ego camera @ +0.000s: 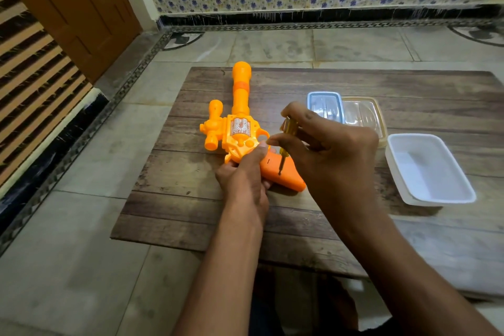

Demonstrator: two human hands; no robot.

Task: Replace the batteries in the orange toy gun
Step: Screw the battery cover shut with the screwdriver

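1. Your right hand (327,150) has its fingers (275,141) pinched around the amber, translucent handle of a small screwdriver (285,142). The tool stands nearly upright, its metal tip resting on the darker orange grip panel of the gun.
2. Your left hand (245,174) clasps the orange plastic toy gun (240,123) from the near side where body meets grip. Its thumb lies up across the body, and the other fingers curl beneath, mostly hidden.
3. The gun lies flat on the brown wood-grain mat (191,199) spread on the tiled floor. Its long barrel points away from you toward the patterned wall, and its grip angles back toward you and to the right.
4. What matters here is that the tip sits directly below your right fingers, on the grip panel just right of your left hand. The shaft is roughly square to the panel. I judge this to be the screw of the battery cover, though the screw head is too small to make out.
5. Your right hand is therefore the working one, and the left only steadies. Keep the shaft upright as you turn, so the tip is less likely to skid.
6. Farther right on the mat sit a clear, blue-tinted lidded box (324,105), a clear tub with a cream rim (362,114) touching it, and a white open rectangular tray (428,169) nearest your right arm. No batteries can be made out.
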